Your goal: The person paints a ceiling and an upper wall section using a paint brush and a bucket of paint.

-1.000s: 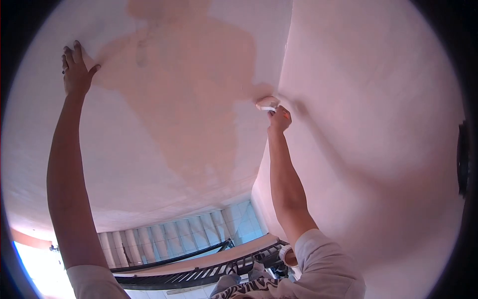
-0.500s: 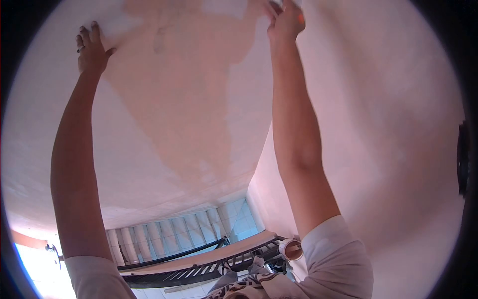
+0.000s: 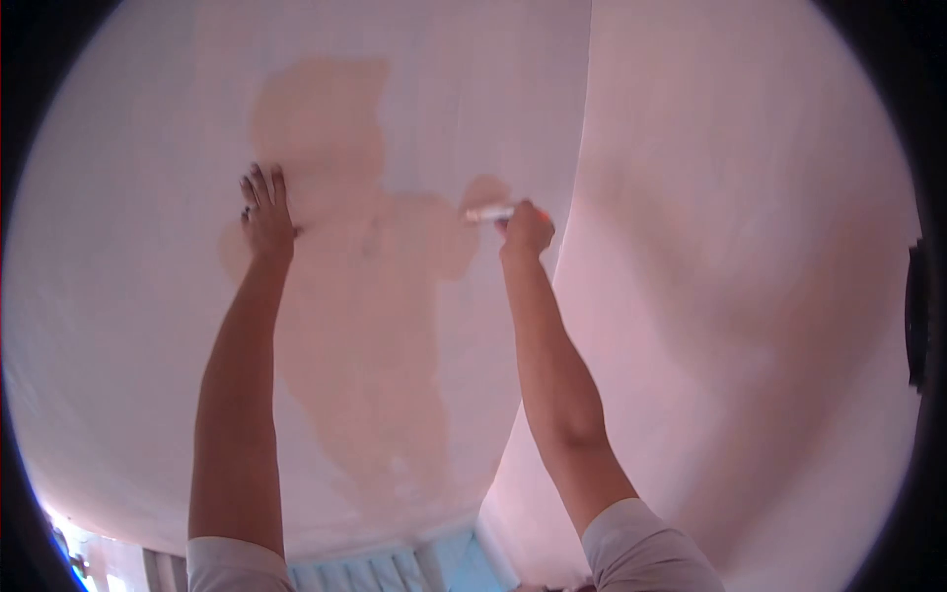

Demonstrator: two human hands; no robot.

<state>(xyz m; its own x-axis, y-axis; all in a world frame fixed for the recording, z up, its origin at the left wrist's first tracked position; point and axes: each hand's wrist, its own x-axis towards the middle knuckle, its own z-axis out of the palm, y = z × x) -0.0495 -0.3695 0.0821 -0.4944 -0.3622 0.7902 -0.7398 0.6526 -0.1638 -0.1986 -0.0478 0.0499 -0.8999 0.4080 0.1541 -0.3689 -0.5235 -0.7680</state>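
Note:
A pale pinkish wall (image 3: pixel 473 89) fills most of the head view, with a tan, figure-shaped area (image 3: pixel 360 326) across its middle. My left hand (image 3: pixel 267 222) lies flat against this wall, fingers spread, at the left side of the tan area; a ring shows on one finger. My right hand (image 3: pixel 530 229) is closed around a paintbrush (image 3: pixel 490 213), held sideways with its bristles pointing left. The bristle end is at the wall, beside a small rounded tan spot. An orange-red bit of the handle shows at the far side of my fist.
A second pale wall (image 3: pixel 750 237) meets the first at a corner just right of my right hand. Soft shadows fall across it. Below are light-blue ridged surfaces (image 3: pixel 365 574), with a bright opening (image 3: pixel 109 562) at the lower left. A dark object (image 3: pixel 917 316) sits at the right edge.
The view has tilted up, so more upper wall shows and the railing and cup below have left the frame. Both hands appear lower and nearer each other; the brush now shows clearly.

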